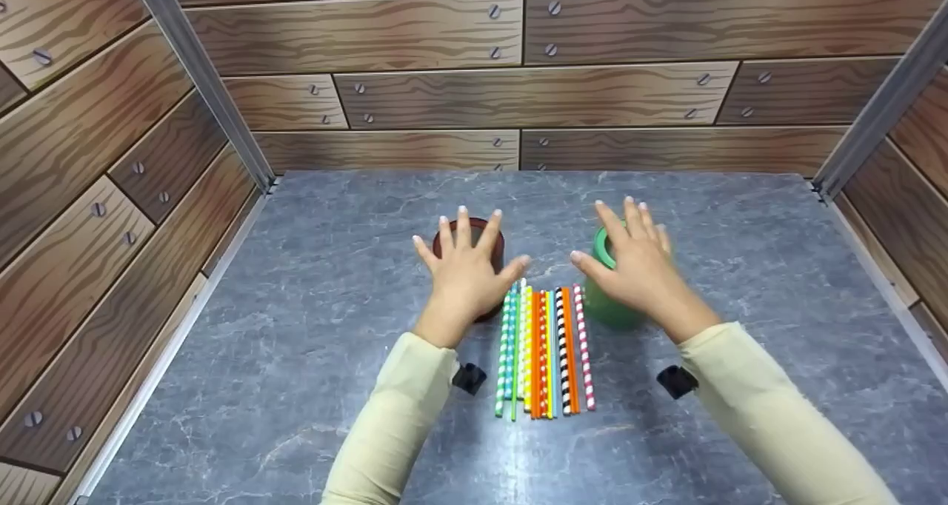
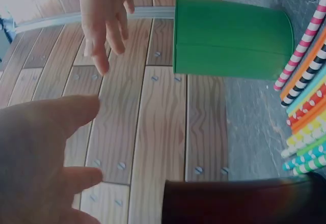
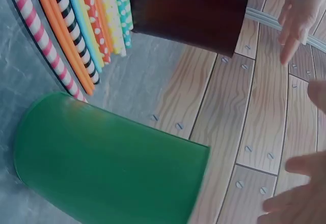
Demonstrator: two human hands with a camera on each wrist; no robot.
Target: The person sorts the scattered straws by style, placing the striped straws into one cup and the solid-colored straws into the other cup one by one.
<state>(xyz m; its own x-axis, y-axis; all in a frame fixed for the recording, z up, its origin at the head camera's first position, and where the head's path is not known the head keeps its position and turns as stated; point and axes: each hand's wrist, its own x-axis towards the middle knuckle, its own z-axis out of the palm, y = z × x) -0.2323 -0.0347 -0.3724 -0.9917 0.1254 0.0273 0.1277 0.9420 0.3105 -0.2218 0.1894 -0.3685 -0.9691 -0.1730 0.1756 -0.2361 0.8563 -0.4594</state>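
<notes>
My left hand (image 1: 466, 279) hovers with spread fingers over a dark reddish-brown cup (image 3: 186, 15), hiding most of it in the head view. Over a green cup (image 1: 613, 309) is my right hand (image 1: 638, 264), its fingers also spread. Both wrist views show the cups upright on the table and the hands above their rims, holding nothing. Between the cups lies a row of drinking straws (image 1: 544, 357), side by side, in several colours: striped, dotted and plain. Whether anything is inside either cup cannot be seen.
A grey marble-patterned table (image 1: 296, 290) carries everything. Wood-print panels (image 1: 429, 31) wall it at the back and both sides, with metal corner strips (image 1: 207, 83). Two small black pieces, one by the left sleeve (image 1: 415, 409) and one by the right sleeve (image 1: 770, 401), show near the wrists.
</notes>
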